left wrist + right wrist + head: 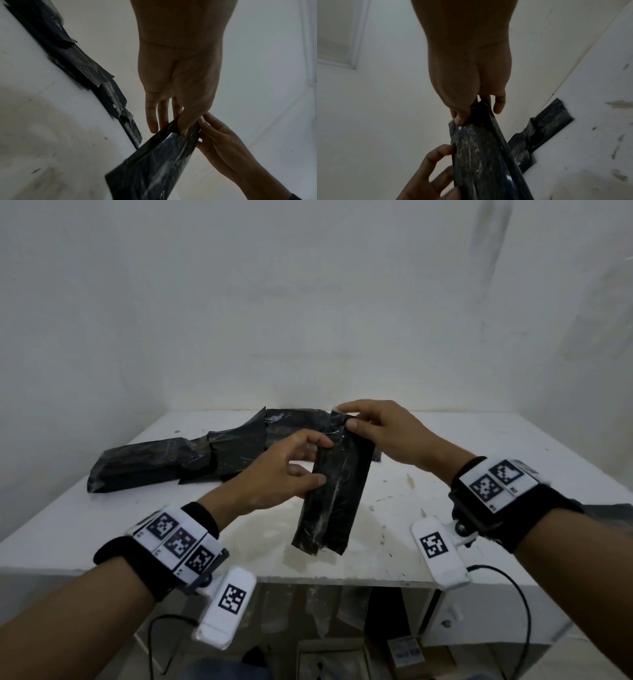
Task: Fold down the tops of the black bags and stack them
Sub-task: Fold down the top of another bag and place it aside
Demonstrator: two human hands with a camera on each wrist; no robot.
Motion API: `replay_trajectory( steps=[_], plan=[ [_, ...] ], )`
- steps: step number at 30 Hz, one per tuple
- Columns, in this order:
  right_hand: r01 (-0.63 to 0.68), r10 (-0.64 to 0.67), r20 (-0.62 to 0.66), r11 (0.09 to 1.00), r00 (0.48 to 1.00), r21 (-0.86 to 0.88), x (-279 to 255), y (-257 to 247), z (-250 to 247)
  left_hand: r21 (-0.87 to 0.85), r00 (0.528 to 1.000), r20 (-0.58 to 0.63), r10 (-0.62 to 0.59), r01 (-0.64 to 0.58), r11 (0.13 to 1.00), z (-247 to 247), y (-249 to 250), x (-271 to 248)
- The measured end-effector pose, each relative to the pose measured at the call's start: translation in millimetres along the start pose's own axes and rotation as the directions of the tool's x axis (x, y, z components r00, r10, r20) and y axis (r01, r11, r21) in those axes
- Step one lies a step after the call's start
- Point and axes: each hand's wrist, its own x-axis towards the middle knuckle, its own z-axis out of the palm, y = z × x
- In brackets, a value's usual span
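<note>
A long, narrow black plastic bag [334,491], glossy and creased, is held up above the middle of the white, paint-flecked table [479,460], tilted so its lower end hangs toward the table's near edge. The right hand [383,433] has its grip on the bag's top end, thumb and fingers pinching the plastic; the right wrist view shows the thumb [460,119] pressed on the top strip of the bag [481,155]. The left hand [284,474] grasps the bag's left edge a little lower, thumb on the front face and fingers behind it. In the left wrist view the left thumb [187,121] lies on the bag's top [154,162], with the right hand's fingers [205,124] touching the same end from the other side. Whether anything is inside this bag cannot be told; it looks flat.

Behind the hands, a row of more black plastic bags [191,455] lies flat on the table, overlapping one another, running from the left edge toward the far middle. Their contents cannot be seen.
</note>
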Motion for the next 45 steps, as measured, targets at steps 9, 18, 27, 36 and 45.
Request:
replay_trajectory(
  steps=[9, 18, 27, 36, 45],
  plan=[
    [-0.072, 0.09, -0.031, 0.925, 0.995, 0.374, 5.1, -6.7, 21.8, -0.041, 0.996, -0.085, 0.02, -0.023, 0.999, 0.9, -2.9, -9.2],
    [-0.238, 0.286, -0.023, 0.838, 0.958, 0.492, 9.6, -16.4, 33.8, 0.013, 0.999, -0.038, 0.025, -0.025, 1.0, -2.6, -12.7, -16.6],
    [-0.168, 0.173, 0.019, 0.915, 0.985, 0.367, 6.8, -18.7, 36.4, 0.044, 0.999, -0.023, 0.038, -0.037, 0.998, 0.7, -14.8, -20.0],
    [-0.123, 0.18, -0.204, 0.956, 0.962, 0.265, 11.5, -23.5, 40.6, 0.012, 0.997, -0.044, 0.071, -0.07, 0.997, 13.0, -17.9, -19.0],
    [-0.06, 0.127, -0.116, 0.883, 0.985, 0.465, -34.5, -2.3, 69.9, -0.274, 0.961, -0.275, -0.034, -0.045, 0.961, -9.5, -21.8, -10.6]
  ],
)
